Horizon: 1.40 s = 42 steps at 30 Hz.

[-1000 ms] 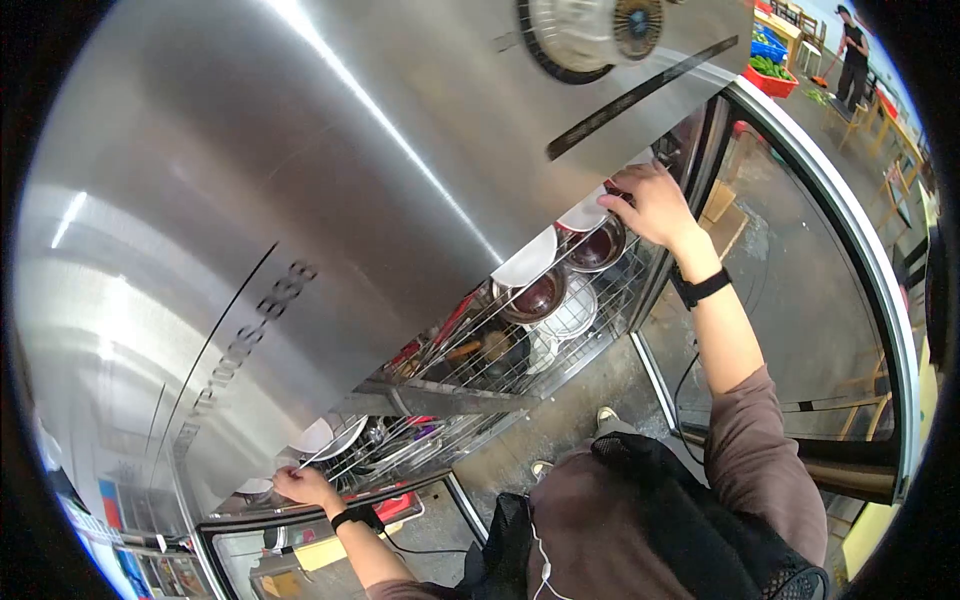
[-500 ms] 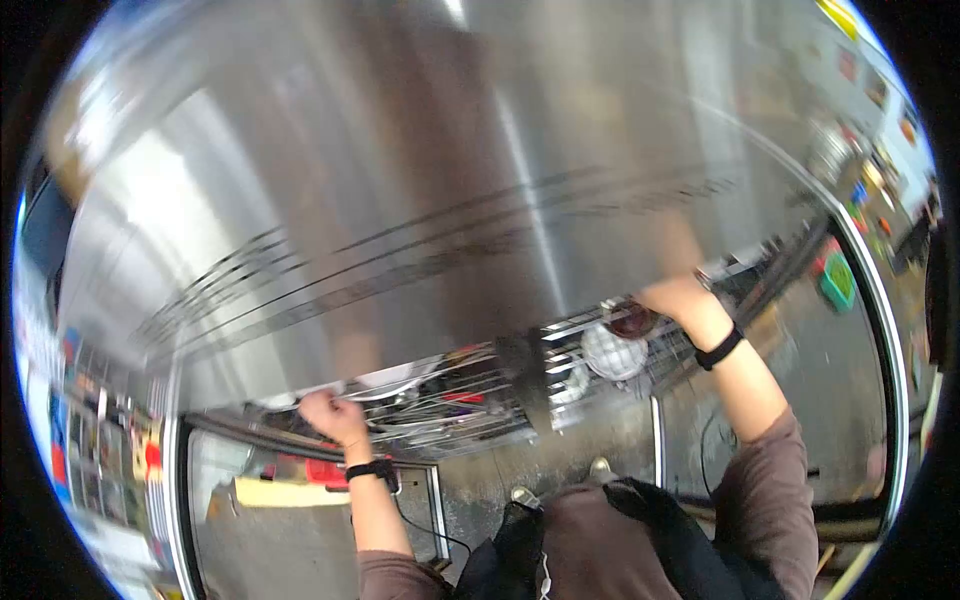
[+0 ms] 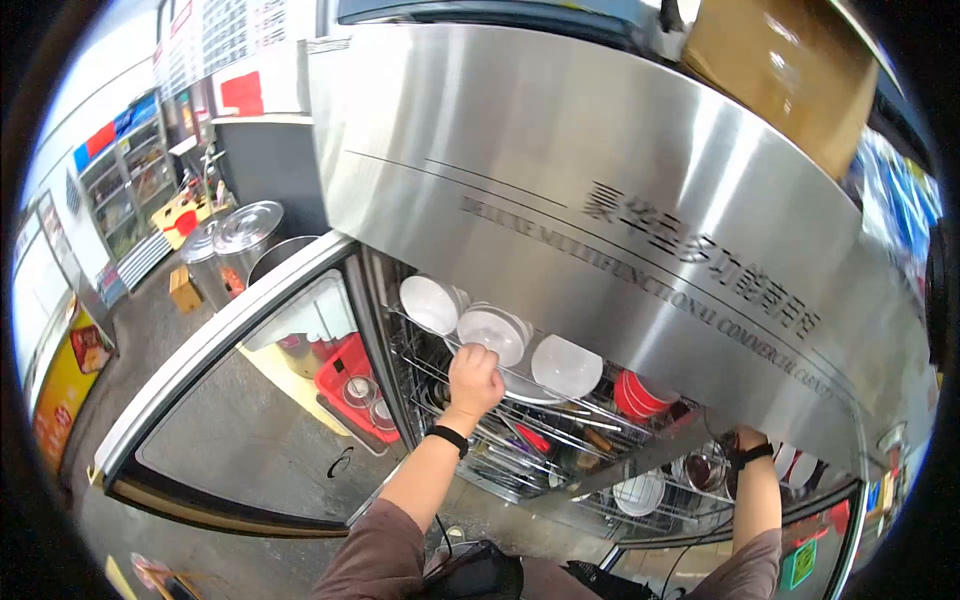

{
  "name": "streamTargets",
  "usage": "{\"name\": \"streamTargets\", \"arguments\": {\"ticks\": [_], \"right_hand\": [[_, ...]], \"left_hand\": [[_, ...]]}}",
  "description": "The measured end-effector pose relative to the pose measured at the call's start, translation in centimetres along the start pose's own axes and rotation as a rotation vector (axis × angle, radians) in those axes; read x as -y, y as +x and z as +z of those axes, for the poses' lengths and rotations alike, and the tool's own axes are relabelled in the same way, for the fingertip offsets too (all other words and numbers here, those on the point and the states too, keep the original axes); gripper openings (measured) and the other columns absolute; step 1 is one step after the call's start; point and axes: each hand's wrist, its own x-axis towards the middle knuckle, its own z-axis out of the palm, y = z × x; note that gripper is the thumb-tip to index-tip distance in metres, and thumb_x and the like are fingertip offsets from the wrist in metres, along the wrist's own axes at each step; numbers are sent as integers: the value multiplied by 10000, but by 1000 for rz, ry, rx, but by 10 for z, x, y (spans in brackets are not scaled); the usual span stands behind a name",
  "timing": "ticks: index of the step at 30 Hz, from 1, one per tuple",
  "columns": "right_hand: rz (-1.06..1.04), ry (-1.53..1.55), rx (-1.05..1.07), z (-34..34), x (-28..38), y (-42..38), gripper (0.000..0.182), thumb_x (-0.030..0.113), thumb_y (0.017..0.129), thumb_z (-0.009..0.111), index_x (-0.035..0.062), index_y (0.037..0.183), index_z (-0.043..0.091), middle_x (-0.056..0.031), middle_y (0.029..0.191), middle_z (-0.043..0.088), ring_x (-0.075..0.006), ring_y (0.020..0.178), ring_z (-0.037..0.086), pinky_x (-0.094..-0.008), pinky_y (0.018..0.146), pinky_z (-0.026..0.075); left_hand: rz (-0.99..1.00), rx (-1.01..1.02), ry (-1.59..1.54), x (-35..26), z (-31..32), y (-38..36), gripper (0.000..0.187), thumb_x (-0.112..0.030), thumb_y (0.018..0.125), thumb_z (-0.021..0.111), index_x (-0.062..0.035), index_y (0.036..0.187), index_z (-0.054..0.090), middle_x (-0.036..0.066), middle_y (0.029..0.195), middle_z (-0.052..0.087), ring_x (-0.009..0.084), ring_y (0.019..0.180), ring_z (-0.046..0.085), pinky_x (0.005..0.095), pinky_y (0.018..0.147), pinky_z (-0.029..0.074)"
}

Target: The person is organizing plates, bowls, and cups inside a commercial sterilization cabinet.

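Observation:
My left hand point(image 3: 476, 380) is closed at the front of the upper rack in a steel cabinet, its fingers curled by the rim of a stack of white bowls point(image 3: 492, 336). What they grip, if anything, is hidden. Another white bowl point(image 3: 430, 305) stands to its left, and a further white bowl point(image 3: 567, 367) to its right, above a pale tray edge. My right hand point(image 3: 748, 442) reaches into the cabinet's right side, near a dark red bowl point(image 3: 704, 472). Its fingers are hidden in shadow behind the wrist.
Glass doors, the left one point(image 3: 250, 400) swung wide, flank the cabinet point(image 3: 560, 170). Utensils lie on the wire rack below; red bowls point(image 3: 640, 396) sit mid-shelf. A red basket point(image 3: 355, 385) shows through the left glass. Large lidded pots point(image 3: 248, 228) stand at left; a cardboard box point(image 3: 780, 75) sits on top.
My view has swung toward the left and sharpened. The bowls on the upper rack have come into sight. My left hand is now beside the bowls, and my right hand is deeper in the cabinet.

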Motion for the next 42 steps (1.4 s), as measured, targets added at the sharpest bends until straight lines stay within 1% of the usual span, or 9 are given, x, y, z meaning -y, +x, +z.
{"name": "streamTargets", "arguments": {"ticks": [8, 12, 19, 22, 25, 28, 32, 36, 42], "right_hand": [[-2, -66, -51, 3, -1, -3, 317, 228, 861, 723, 26, 1105, 734, -224, 1126, 704, -422, 1061, 654, -570, 940, 498], [-36, -99, -98, 3, -7, -17, 318, 226, 858, 725, 27, 1105, 735, -222, 1119, 706, -423, 1054, 656, -570, 936, 500], [-269, -320, -290, 24, -11, -40, 319, 224, 854, 728, 29, 1107, 737, -219, 1106, 710, -423, 1041, 660, -569, 928, 502], [-72, -17, -163, -17, 20, -59, 285, 196, 838, 730, 36, 1074, 724, -184, 1020, 719, -402, 968, 676, -540, 831, 539], [-143, 63, -155, -45, 18, -77, 227, 153, 826, 732, 41, 1021, 702, -144, 945, 700, -358, 900, 677, -480, 723, 562], [-155, 101, -273, -53, -4, -103, 194, 118, 815, 737, 51, 989, 684, -100, 890, 673, -305, 848, 669, -425, 665, 563], [-56, 87, -365, -58, -47, -131, 202, 87, 797, 749, 56, 985, 680, -88, 860, 646, -286, 812, 650, -404, 667, 559], [80, 101, -355, -57, -88, -153, 191, 70, 806, 746, 57, 981, 671, -86, 841, 627, -291, 812, 639, -413, 679, 553], [119, 148, -299, -48, -121, -165, 162, 78, 821, 736, 54, 972, 684, -92, 854, 647, -297, 844, 644, -417, 711, 555]], "left_hand": [[1, 33, -21, 2, -1, -1, 223, -61, 640, 666, -88, 854, 607, 117, 929, 584, 349, 1000, 603, 456, 822, 514], [12, -3, -16, 2, 1, -1, 203, -64, 635, 661, -79, 832, 613, 131, 886, 581, 362, 914, 599, 481, 784, 510], [89, -21, 34, 9, 6, -2, 154, -17, 653, 611, -54, 768, 515, 169, 808, 502, 406, 789, 509, 529, 696, 414], [96, -23, 65, 3, 6, 1, 129, 16, 688, 585, -45, 788, 531, 180, 827, 518, 420, 838, 522, 524, 750, 428], [108, -37, 80, 0, 7, 1, 107, 22, 707, 551, -26, 801, 535, 199, 834, 522, 443, 871, 521, 535, 778, 436], [134, -49, 126, 1, 11, -1, 131, 46, 711, 533, -7, 831, 530, 205, 858, 526, 456, 899, 517, 532, 793, 436], [33, -46, 180, -11, 10, -1, 156, 68, 722, 544, -4, 861, 538, 199, 877, 525, 437, 902, 508, 522, 814, 428], [-28, -30, 218, -17, 11, -2, 161, 77, 726, 537, 9, 872, 530, 197, 903, 518, 425, 932, 498, 516, 822, 422], [-59, 13, 256, -27, 7, 1, 152, 76, 737, 548, 26, 877, 522, 199, 920, 524, 430, 964, 501, 532, 868, 417]]}}
